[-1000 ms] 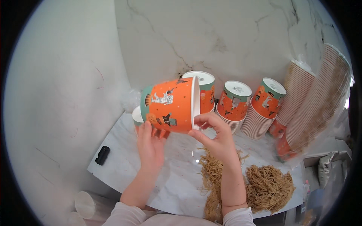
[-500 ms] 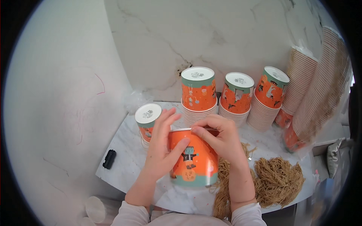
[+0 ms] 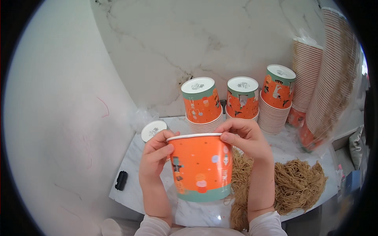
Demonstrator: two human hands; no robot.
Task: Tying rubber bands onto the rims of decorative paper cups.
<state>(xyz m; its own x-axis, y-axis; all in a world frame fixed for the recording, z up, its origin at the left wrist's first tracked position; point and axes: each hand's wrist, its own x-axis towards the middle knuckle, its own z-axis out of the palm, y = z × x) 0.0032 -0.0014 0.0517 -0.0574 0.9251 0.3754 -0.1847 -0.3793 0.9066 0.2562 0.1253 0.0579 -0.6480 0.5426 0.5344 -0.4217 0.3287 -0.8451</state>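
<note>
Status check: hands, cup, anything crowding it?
Left hand and right hand both grip the orange paper cup at its rim, cup upright. Shredded brown filler lies just right of it. Upside-down cup stacks stand behind, apart.

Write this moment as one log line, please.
left hand: holds cup rim | right hand: holds rim | cup: upright | straw: right of cup

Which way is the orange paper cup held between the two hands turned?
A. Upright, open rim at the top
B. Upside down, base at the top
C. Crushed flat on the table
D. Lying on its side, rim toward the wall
A: the orange paper cup shows its white rolled rim at the top and its teal band at the bottom, with the left hand and right hand gripping the rim.
</note>
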